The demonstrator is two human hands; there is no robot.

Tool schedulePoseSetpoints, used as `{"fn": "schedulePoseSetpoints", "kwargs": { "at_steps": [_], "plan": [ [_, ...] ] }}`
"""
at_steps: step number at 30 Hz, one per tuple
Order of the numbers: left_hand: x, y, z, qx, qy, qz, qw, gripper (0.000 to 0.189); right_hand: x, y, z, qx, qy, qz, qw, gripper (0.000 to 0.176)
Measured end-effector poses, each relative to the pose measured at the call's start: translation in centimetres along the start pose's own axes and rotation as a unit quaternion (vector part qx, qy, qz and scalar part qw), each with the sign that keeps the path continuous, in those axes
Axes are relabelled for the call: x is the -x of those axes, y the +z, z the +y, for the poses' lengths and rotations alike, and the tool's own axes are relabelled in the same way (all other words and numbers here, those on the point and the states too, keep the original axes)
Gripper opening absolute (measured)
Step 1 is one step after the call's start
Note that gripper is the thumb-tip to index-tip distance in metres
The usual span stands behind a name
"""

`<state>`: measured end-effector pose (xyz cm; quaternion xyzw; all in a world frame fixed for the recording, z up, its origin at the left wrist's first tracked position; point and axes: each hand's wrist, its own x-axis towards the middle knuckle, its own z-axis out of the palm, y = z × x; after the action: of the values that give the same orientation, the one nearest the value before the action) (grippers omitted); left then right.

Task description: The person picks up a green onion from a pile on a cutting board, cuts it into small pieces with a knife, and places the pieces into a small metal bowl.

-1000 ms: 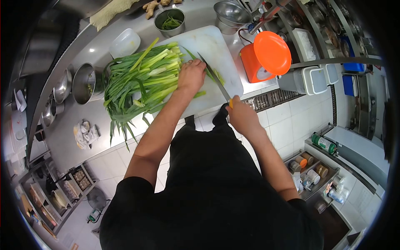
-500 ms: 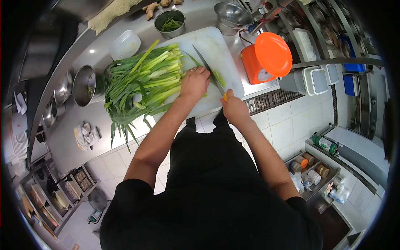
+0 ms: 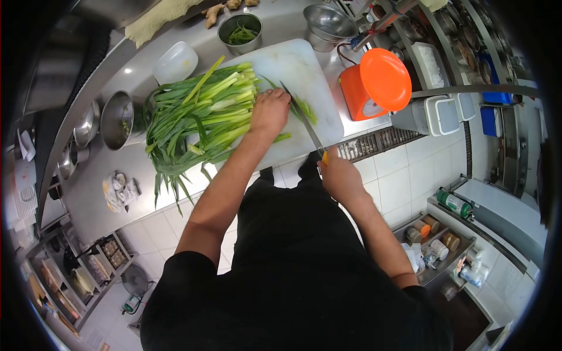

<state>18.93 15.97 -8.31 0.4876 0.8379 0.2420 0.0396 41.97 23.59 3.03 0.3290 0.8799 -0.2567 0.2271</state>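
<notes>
My right hand (image 3: 342,175) is closed round the yellow handle of a long kitchen knife (image 3: 306,121). Its blade lies slantwise over the white cutting board (image 3: 298,55), just right of my left hand (image 3: 270,112). The left fingers are curled down on a green onion stalk, mostly hidden beneath them. Cut green pieces (image 3: 308,111) lie to the right of the blade. A large heap of green onions (image 3: 205,105) covers the board's left side, with leaves hanging over the counter's front edge.
Behind the board stands a metal pot (image 3: 239,32) with cut greens, near a white plastic container (image 3: 175,62) and metal bowls (image 3: 329,22). An orange scale (image 3: 383,82) stands on the right. At left are a steel pot (image 3: 119,120) and a crumpled cloth (image 3: 120,191).
My right hand has drawn the knife back toward my body and to the right. My left hand has shifted slightly left and stays on the stalk.
</notes>
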Motion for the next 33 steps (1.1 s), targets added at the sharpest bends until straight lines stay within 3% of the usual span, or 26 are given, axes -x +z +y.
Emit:
{"fn": "schedulePoseSetpoints", "kwargs": {
  "at_steps": [6, 10, 14, 19, 27, 33],
  "plan": [
    [0.4, 0.0, 0.4, 0.000, 0.003, 0.002, 1.000, 0.009, -3.2, 4.8, 1.6, -0.018, -0.014, 0.049, 0.999, 0.039],
    [1.3, 0.5, 0.6, 0.017, 0.025, 0.005, 1.000, 0.010, -6.3, 3.8, 0.4, -0.036, -0.060, 0.098, 0.993, 0.036],
    [2.1, -0.2, 1.1, 0.068, 0.029, 0.004, 0.997, 0.013, -8.1, 1.5, -0.3, -0.036, -0.072, 0.074, 0.994, 0.035],
    [0.8, -1.0, 0.6, 0.024, -0.020, 0.020, 0.999, 0.018, -5.2, -2.0, -2.2, -0.017, -0.058, 0.041, 0.997, 0.033],
    [0.0, -0.5, 0.1, -0.014, -0.026, -0.001, 1.000, 0.017, -0.9, 1.0, -0.6, -0.020, -0.002, 0.005, 1.000, 0.035],
    [0.1, -0.4, 0.3, -0.026, -0.021, 0.001, 0.999, 0.016, -3.1, 4.0, 0.1, -0.037, 0.000, 0.024, 0.999, 0.037]
  ]
}}
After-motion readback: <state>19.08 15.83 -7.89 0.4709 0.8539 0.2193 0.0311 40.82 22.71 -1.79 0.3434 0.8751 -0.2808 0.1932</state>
